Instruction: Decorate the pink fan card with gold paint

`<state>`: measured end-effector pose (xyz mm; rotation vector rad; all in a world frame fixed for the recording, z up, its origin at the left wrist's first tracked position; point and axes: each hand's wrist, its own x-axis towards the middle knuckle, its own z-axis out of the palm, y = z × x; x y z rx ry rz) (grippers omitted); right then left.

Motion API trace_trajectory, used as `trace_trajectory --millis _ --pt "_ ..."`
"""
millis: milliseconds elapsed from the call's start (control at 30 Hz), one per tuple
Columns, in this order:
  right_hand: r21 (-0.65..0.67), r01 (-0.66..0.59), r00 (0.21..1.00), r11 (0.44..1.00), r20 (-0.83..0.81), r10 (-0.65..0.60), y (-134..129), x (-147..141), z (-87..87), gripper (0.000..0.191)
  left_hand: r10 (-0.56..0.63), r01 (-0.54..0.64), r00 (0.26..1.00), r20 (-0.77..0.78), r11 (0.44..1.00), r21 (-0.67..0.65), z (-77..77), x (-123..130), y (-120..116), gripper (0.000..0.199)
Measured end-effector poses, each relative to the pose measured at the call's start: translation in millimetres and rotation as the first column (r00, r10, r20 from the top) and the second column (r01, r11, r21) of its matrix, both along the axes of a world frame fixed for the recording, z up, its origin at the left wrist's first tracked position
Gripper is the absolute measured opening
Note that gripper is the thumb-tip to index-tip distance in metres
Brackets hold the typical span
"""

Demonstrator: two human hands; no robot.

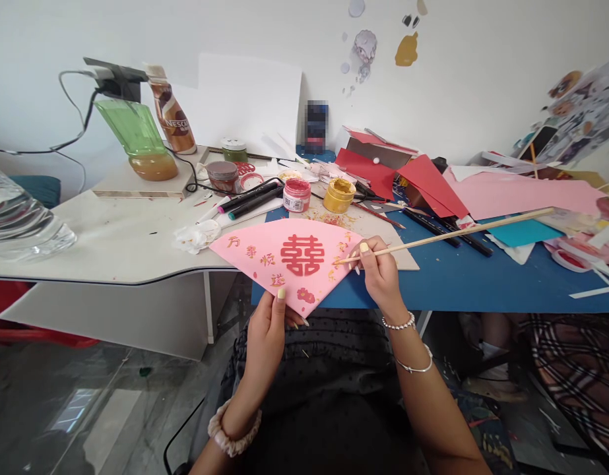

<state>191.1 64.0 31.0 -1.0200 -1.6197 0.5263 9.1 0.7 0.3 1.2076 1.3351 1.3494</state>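
Observation:
A fan-shaped piece of pink paper (255, 240) lies tilted over the table's front edge. It bears a large red double character in the middle, small gold characters on both sides and a red flower near its lower point. My left hand (267, 330) grips that lower point, thumb on top and fingers underneath. My right hand (382, 274) is closed around a long thin wooden stick (447, 234). The stick's tip touches or hovers just above the gold characters at the paper's right side; I cannot tell which.
Behind the paper stand an open red paint jar (297, 196) and a yellow paint jar (339, 196). Markers (255, 201) lie to their left. Red paper (427, 185), pink paper (522, 191) and black pens (433, 227) crowd the right. A coffee bottle (173, 115) and green container (133, 128) stand back left.

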Motion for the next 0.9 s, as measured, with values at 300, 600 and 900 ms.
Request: trace_trajectory --millis 300,600,900 --pt "0.012 0.003 1.000 1.000 0.015 -0.003 -0.4 -0.2 1.0 0.024 0.000 0.000 1.000 -0.006 1.000 -0.008 1.2 -0.3 -0.6 0.027" --pt "0.020 0.001 0.985 1.000 -0.172 0.003 2.4 -0.4 0.2 0.022 -0.014 0.014 1.000 -0.001 1.000 -0.004 -3.0 -0.7 -0.3 0.029" --pt "0.108 0.186 0.827 0.977 -0.555 -0.096 9.0 0.1 4.0 0.020 -0.004 0.004 1.000 -0.001 1.000 0.000 -3.2 -0.7 -0.3 0.027"
